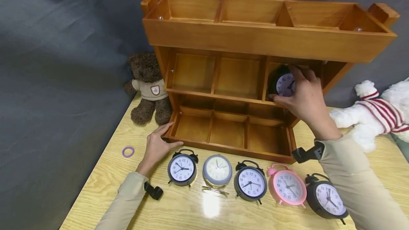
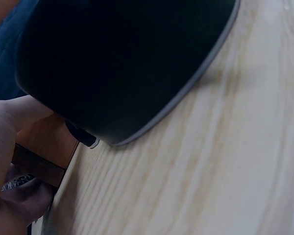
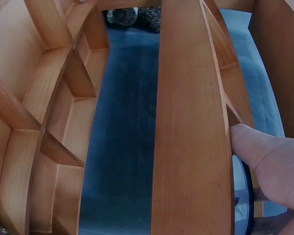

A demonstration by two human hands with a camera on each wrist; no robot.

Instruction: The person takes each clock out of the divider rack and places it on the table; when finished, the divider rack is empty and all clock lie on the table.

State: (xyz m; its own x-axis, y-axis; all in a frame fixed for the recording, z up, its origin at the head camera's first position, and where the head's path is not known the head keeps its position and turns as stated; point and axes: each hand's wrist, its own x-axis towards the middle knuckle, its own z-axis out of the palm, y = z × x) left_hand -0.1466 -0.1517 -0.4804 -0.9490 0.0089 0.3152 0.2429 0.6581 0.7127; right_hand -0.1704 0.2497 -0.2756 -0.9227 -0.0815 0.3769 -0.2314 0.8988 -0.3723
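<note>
A tiered wooden shelf (image 1: pixel 268 42) with divided compartments stands on the table. In the head view, my right hand (image 1: pixel 305 97) reaches into the right compartment of its middle tier and grips a black round clock (image 1: pixel 285 83) by its rim. The right wrist view shows only a sliver of that clock (image 3: pixel 240 196) behind a wooden board. My left hand (image 1: pixel 157 144) holds the front left corner of the bottom tier, thumb along the front and fingers at the side. A dark alarm clock (image 1: pixel 182 168) stands just right of it, filling much of the left wrist view.
Along the front stand a grey clock (image 1: pixel 217 169), a dark alarm clock (image 1: pixel 250 183), a pink one (image 1: pixel 287 186) and a black one (image 1: pixel 327 198). Gold tweezers (image 1: pixel 215 190) and a purple ring (image 1: pixel 128 152) lie nearby. A brown bear (image 1: pixel 148 86) and white plush (image 1: pixel 377 113) flank the shelf.
</note>
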